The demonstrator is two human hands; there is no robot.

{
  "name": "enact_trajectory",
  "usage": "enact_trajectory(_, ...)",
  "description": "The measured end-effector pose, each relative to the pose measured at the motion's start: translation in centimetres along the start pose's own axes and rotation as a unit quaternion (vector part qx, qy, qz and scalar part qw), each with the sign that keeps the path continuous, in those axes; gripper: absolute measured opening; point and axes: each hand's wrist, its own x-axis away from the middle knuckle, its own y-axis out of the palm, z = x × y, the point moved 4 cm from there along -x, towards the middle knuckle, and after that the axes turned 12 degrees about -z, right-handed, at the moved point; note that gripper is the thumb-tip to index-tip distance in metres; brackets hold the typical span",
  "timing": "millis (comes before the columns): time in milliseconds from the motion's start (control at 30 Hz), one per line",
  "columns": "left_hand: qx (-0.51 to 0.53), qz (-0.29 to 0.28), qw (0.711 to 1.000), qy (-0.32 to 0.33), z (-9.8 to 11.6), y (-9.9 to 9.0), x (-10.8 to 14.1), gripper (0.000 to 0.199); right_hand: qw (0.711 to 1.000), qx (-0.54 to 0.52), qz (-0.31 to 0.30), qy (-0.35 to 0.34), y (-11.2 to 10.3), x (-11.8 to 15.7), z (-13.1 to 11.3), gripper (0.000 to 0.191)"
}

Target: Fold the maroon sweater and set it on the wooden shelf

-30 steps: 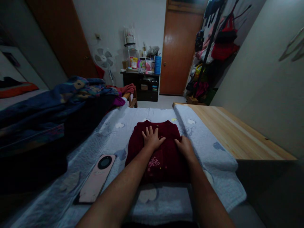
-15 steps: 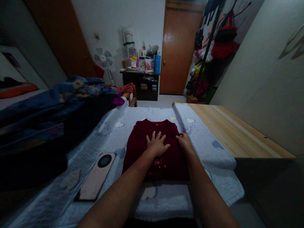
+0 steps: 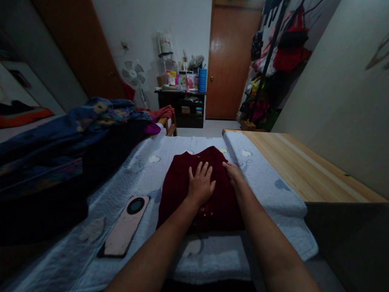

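Observation:
A dark red garment (image 3: 178,178), folded into a compact shape, lies on a pale blue patterned cloth (image 3: 191,144). My left hand (image 3: 201,184) rests on the middle of the garment, palm down with its fingers spread. At the garment's upper right edge, my right hand (image 3: 234,174) has its fingers together on the fabric, and the right shoulder there is raised a little. Small pink embroidery shows beside my left wrist. A pink phone (image 3: 126,227) with a round black camera lies face down to the left of the garment.
Piled blue and dark bedding (image 3: 100,117) fills the left side. A wooden board (image 3: 285,162) lies at the right. Farther back stand a fan (image 3: 133,75), a black shelf (image 3: 182,109) and a brown door (image 3: 227,61).
My right hand has moved slightly up and left along the garment's edge, and the garment's upper right part has shifted upward. My left hand's fingers have moved a little higher.

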Motion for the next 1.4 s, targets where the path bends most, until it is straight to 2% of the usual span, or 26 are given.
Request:
enact_trajectory(100,0.009,-0.051,0.998,0.02,-0.2,0.7,-0.2,0.056,0.999,0.024,0.033,0.01,-0.2,0.3,0.4,0.026)
enact_trajectory(233,0.017,-0.118,0.993,0.007,-0.7,1.5,-0.9,0.067,0.994,0.073,0.081,0.021,-1.0,1.2,0.3,0.033)
enact_trajectory(333,0.011,-0.147,0.989,0.003,-0.7,1.8,-1.4,0.073,0.984,0.147,0.098,-0.022,-0.9,1.9,-1.0,0.04)
enact_trajectory(400,0.008,-0.154,0.988,0.005,-0.7,1.8,-1.5,0.072,0.973,0.197,0.081,-0.093,0.1,2.2,-2.2,0.044)
enact_trajectory(467,0.007,-0.149,0.989,0.006,-0.7,1.9,-1.6,0.069,0.962,0.218,0.034,-0.161,1.6,2.5,-3.0,0.048)
enact_trajectory(533,0.011,-0.142,0.99,0.001,-0.9,2.0,-1.5,0.067,0.952,0.24,-0.02,-0.187,3.1,2.6,-3.2,0.051)
enact_trajectory(633,0.014,-0.126,0.991,-0.03,-1.4,2.2,-1.4,0.07,0.94,0.302,-0.069,-0.147,4.4,2.9,-2.6,0.053)
enact_trajectory(733,0.008,-0.118,0.991,-0.069,-1.8,2.3,-1.4,0.068,0.926,0.356,-0.085,-0.096,4.5,3.1,-2.6,0.056)
enact_trajectory(833,0.009,-0.129,0.988,-0.088,-1.9,2.4,-1.5,0.066,0.913,0.391,-0.091,-0.071,4.6,3.0,-3.6,0.056)
enact_trajectory(900,0.01,-0.131,0.987,-0.09,-1.9,2.5,-1.7,0.066,0.911,0.399,-0.081,-0.068,4.7,2.4,-4.6,0.055)
enact_trajectory(1033,0.0,-0.125,0.989,-0.084,-2.0,2.8,-1.9,0.067,0.924,0.379,-0.013,-0.04,4.0,-0.3,-5.7,0.061)
enact_trajectory(1133,-0.008,-0.125,0.988,-0.087,-2.0,2.9,-1.9,0.067,0.932,0.363,-0.013,-0.008,3.0,-2.7,-5.4,0.066)
enact_trajectory(1300,-0.005,-0.113,0.99,-0.089,-2.1,2.9,-1.9,0.071,0.915,0.397,-0.07,-0.032,1.6,-5.1,-5.3,0.048)
enact_trajectory(1400,0.003,-0.112,0.989,-0.093,-2.1,3.0,-1.9,0.079,0.892,0.445,-0.031,-0.07,1.5,-5.4,-5.9,0.04)
